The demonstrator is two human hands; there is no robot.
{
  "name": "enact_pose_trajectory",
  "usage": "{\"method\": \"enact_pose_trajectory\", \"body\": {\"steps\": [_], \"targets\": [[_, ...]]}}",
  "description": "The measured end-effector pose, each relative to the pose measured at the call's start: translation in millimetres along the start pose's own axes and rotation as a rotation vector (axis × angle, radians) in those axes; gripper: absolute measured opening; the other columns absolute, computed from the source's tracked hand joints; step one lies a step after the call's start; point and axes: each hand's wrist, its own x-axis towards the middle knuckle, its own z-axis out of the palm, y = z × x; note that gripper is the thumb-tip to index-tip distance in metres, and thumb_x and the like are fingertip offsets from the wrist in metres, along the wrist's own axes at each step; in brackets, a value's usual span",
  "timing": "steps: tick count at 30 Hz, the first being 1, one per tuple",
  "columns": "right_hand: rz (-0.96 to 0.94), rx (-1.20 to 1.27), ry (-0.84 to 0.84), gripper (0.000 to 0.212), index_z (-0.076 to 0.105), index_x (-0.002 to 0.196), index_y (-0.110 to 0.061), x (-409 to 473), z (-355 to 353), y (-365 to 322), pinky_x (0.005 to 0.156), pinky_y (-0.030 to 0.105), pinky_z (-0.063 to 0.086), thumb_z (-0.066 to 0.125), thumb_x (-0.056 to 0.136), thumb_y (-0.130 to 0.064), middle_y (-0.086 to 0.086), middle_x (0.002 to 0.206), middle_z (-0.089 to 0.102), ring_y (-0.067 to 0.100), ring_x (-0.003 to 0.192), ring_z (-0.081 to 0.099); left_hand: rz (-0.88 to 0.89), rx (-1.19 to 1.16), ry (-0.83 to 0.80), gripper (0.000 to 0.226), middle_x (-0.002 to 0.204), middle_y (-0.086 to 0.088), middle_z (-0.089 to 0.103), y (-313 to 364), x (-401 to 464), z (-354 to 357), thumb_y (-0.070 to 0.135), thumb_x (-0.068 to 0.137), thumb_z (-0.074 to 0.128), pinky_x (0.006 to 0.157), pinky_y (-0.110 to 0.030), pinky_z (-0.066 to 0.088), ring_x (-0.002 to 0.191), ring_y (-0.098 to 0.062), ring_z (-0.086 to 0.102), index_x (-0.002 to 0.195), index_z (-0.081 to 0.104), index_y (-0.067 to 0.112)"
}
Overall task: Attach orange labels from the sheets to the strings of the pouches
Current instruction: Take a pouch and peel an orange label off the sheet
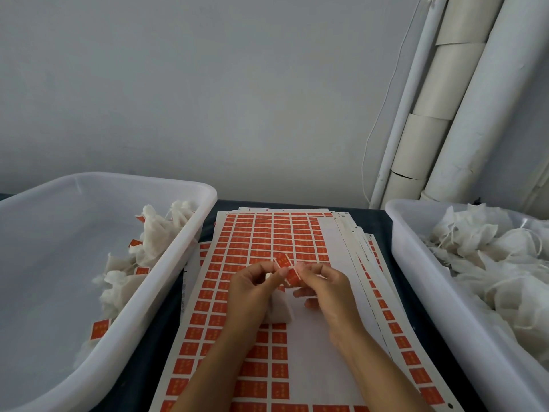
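Two bins [205,203] hold pouches [154,233]; both hands' grip [255,281] pinching orange label [292,276]

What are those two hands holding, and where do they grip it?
Both hands pinch an orange label by its edges, left hand and right hand. A pouch hangs under the left hand.

Print on orange labels [261,230] too blurred to read.

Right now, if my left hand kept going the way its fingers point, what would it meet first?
Probably the right hand: the left hand points right at it, both pinching the orange label. Depth is uncertain.
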Motion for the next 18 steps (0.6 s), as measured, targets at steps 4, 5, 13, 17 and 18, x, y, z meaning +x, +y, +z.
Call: {"method": "enact_pose_trajectory", "body": {"steps": [4, 5, 13, 17, 18], "targets": [[-0.064, -0.053, -0.014, 0.008, 0.062, 0.08, -0.027, 2.4, -6.1, -0.3, 0.053, 0.009, 0.044, 0.064, 0.085, -0.033, -0.013, 0.082, 0.066, 0.011, 0.071, 0.063, -0.006, 0.03, -0.014, 0.015, 0.067, 0.008, 0.068, 0.0, 0.5, 0.1, 0.026, 0.082, 0.07, 0.054, -0.009, 0.044, 0.063, -0.002, 0.06, 0.068, 0.07, 0.021], [-0.082, -0.064, -0.012, 0.007, 0.063, 0.08, -0.026, 2.6, -6.9, -0.6, 0.054, 0.01, 0.045, 0.064, 0.085, -0.031, -0.013, 0.083, 0.066, 0.012, 0.073, 0.063, -0.006, 0.031, -0.016, 0.016, 0.065, 0.009, 0.068, -0.5, 0.6, 0.4, 0.026, 0.081, 0.07, 0.053, -0.008, 0.044, 0.063, -0.001, 0.06, 0.066, 0.07, 0.021], [-0.201, -0.189, 0.028, 0.01, 0.06, 0.076, -0.028, 2.4, -7.4, 0.6, 0.06, 0.011, 0.045, 0.065, 0.085, -0.028, -0.012, 0.079, 0.065, 0.009, 0.069, 0.061, 0.051, 0.102, -0.01, 0.019, 0.062, 0.015, 0.066, -3.4, 1.0, 1.4, 0.023, 0.082, 0.071, 0.052, -0.004, 0.043, 0.063, 0.0, 0.06, 0.064, 0.067, 0.026], [-0.218, -0.253, 0.004, 0.009, 0.061, 0.086, -0.035, 4.8, -9.9, -0.6, 0.058, 0.014, 0.046, 0.068, 0.082, -0.033, -0.018, 0.084, 0.063, 0.008, 0.073, 0.06, 0.105, 0.119, -0.026, 0.019, 0.065, 0.017, 0.067, -3.2, 0.6, 1.1, 0.022, 0.082, 0.071, 0.056, -0.005, 0.046, 0.067, -0.001, 0.062, 0.065, 0.067, 0.028], [-0.223, -0.277, -0.008, 0.011, 0.061, 0.085, -0.036, 5.1, -10.9, -0.9, 0.055, 0.013, 0.045, 0.07, 0.081, -0.033, -0.019, 0.082, 0.063, 0.008, 0.069, 0.061, 0.12, 0.12, -0.038, 0.018, 0.065, 0.016, 0.067, -1.6, 0.2, 0.8, 0.021, 0.082, 0.071, 0.057, -0.006, 0.046, 0.067, -0.001, 0.062, 0.066, 0.067, 0.028]]}}
